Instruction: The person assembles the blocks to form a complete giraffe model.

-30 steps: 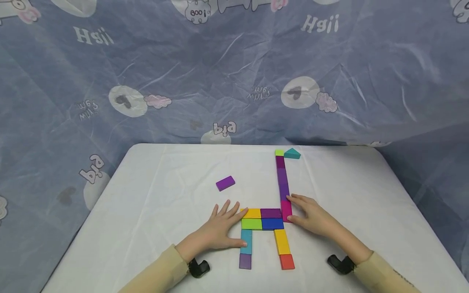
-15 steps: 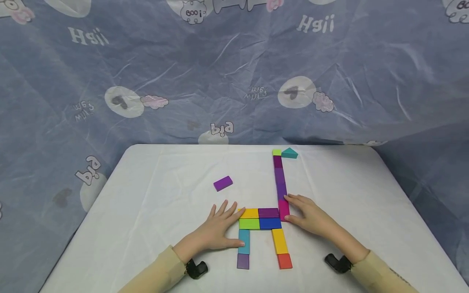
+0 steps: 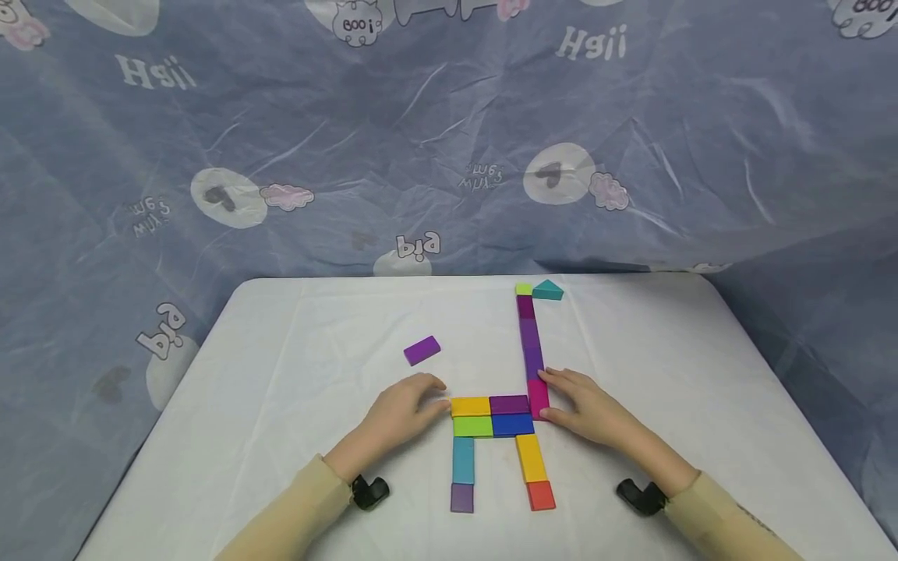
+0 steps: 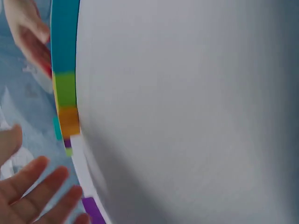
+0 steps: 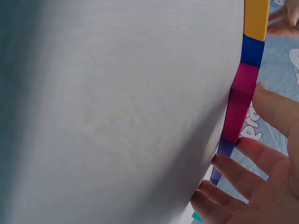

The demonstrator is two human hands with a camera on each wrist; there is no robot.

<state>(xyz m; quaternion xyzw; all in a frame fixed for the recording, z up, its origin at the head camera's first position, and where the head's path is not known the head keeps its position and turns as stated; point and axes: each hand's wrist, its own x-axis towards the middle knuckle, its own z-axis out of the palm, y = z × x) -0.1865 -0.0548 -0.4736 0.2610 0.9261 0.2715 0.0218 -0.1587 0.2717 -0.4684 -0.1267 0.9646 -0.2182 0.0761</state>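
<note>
Flat coloured blocks lie on the white table in a four-legged, long-necked shape. My left hand [image 3: 401, 411] is beside the left end of the yellow block [image 3: 470, 407], fingers loosely bent and holding nothing. In the left wrist view its fingers are spread. Below the yellow block is a green block [image 3: 473, 426], with purple [image 3: 508, 404] and blue [image 3: 513, 424] blocks to their right. My right hand [image 3: 595, 409] rests its thumb and fingertips against the right side of the magenta block [image 3: 539, 400] and the purple-blue block [image 3: 534, 364] above it, fingers extended.
A loose purple block [image 3: 422, 351] lies up and left of the shape. At the top of the neck sit a lime block [image 3: 524, 289] and a teal triangle [image 3: 549, 291]. Legs are teal [image 3: 463, 460], lilac [image 3: 462, 498], yellow [image 3: 531, 458] and red [image 3: 541, 495]. A patterned curtain [image 3: 393, 140] hangs behind.
My left hand has lifted off the yellow and teal blocks and drawn back up and left, its fingers less spread. The right hand stays at the magenta block. The whole view has shifted slightly.
</note>
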